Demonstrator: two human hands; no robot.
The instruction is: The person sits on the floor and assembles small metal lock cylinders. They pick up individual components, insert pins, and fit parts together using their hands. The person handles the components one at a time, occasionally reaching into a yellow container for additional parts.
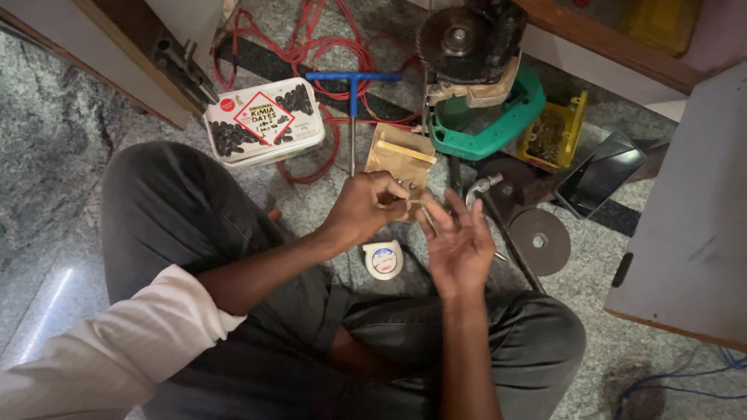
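I sit cross-legged on a stone floor in dark grey trousers. My left hand (364, 207) is closed, pinching a small metal screw (406, 189) at its fingertips, just above a brown paper packet (401, 154). My right hand (459, 243) is held palm up beside it with fingers spread. A thin metal pin (428, 219) lies against its fingers; whether it is gripped is unclear. The two hands nearly touch at the fingertips. A small round white tape measure (384, 259) lies on the floor below them.
Ahead lie a white lidded food box (264, 120), a blue T-handle wrench (352, 78), red cable (311, 39) and a power cutter (467, 39) with a green guard (490, 128). A yellow screw tray (554, 132), a phone (599, 173), an abrasive disc (539, 241) and a grey board (692, 218) sit right.
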